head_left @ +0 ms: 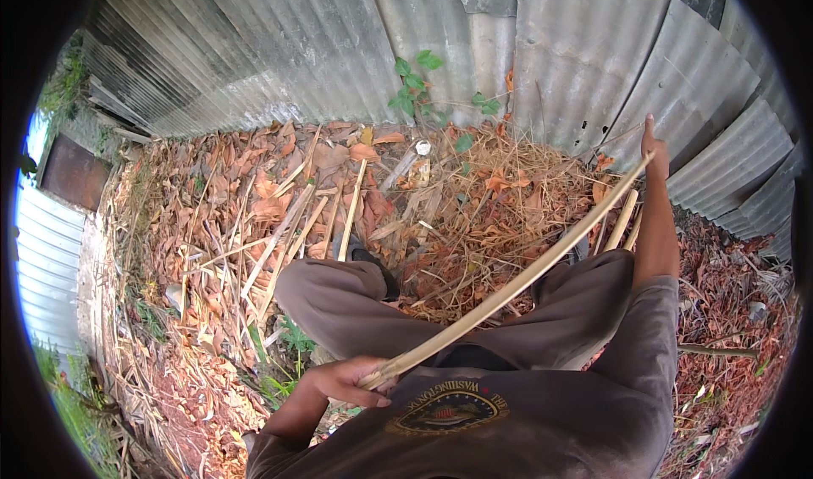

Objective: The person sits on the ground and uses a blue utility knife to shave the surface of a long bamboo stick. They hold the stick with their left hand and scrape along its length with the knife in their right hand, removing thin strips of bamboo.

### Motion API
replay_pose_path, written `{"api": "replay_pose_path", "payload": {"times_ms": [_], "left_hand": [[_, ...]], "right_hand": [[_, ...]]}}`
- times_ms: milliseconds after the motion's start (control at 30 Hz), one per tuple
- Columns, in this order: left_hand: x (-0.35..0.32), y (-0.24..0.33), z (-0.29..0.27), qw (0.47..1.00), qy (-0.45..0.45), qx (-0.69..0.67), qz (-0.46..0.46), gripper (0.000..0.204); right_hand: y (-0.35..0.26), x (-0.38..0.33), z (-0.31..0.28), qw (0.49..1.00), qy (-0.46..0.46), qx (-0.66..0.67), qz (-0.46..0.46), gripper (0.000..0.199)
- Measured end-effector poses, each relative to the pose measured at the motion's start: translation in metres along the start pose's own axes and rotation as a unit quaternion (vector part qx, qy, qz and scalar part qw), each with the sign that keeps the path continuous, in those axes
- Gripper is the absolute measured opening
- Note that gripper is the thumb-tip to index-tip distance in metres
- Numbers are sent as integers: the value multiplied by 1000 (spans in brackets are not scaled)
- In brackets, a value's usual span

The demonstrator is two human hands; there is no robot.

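The bamboo strip (508, 288), one long pale sliver bent in a shallow bow, runs from the left hand (347, 382) near the belly up and across the lap to the right hand (654, 149) held out near the corrugated metal wall (584, 47). The left fingers (373, 400) are curled snugly around the thick lower end, thumb on top. The right hand steadies the thin upper end, the tip lying against its palm side, but whether those fingers are wrapped round it or only pressing on it is hard to make out, since the hand is seen edge-on and small. Just below the right-hand fingers, two shorter bamboo pieces (622, 219) stand out beside the right thigh, their lower parts hidden behind the brown trousers (584, 310). Beyond the left-hand fingers, past the raised left knee, several more split bamboo slats (351, 212) lie scattered on a bed of dry leaves (246, 174) and straw; too many overlap to count exactly. One dark shoe (377, 265) peeks out past the knee, mostly covered by the trouser leg. A small green plant (415, 85) grows at the foot of the wall, well away from both hands. The dark shirt (508, 428) with a round printed emblem fills the bottom edge and is cut off there.
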State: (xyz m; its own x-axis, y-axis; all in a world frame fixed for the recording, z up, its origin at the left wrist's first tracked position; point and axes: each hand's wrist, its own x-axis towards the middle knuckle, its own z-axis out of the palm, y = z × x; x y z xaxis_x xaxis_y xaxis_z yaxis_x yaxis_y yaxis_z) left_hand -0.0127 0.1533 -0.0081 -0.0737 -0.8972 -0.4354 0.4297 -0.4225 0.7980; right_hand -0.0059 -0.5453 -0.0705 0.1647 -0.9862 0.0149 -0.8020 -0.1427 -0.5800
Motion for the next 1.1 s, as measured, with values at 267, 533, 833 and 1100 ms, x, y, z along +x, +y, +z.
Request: {"api": "replay_pose_path", "payload": {"times_ms": [267, 533, 833, 1100], "left_hand": [[15, -1, 17, 966, 255, -19, 16, 32], [117, 36, -13, 871, 414, 125, 233, 21], [157, 46, -3, 882, 412, -28, 228, 20], [160, 36, -5, 877, 421, 82, 218, 26]], "right_hand": [[12, -52, 12, 986, -34, -83, -140, 105], [-91, -219, -28, 891, -193, -2, -410, 75], [-76, -306, -5, 739, -229, 50, -632, 65], [-69, -324, 9, 685, -205, 50, -697, 65]]}}
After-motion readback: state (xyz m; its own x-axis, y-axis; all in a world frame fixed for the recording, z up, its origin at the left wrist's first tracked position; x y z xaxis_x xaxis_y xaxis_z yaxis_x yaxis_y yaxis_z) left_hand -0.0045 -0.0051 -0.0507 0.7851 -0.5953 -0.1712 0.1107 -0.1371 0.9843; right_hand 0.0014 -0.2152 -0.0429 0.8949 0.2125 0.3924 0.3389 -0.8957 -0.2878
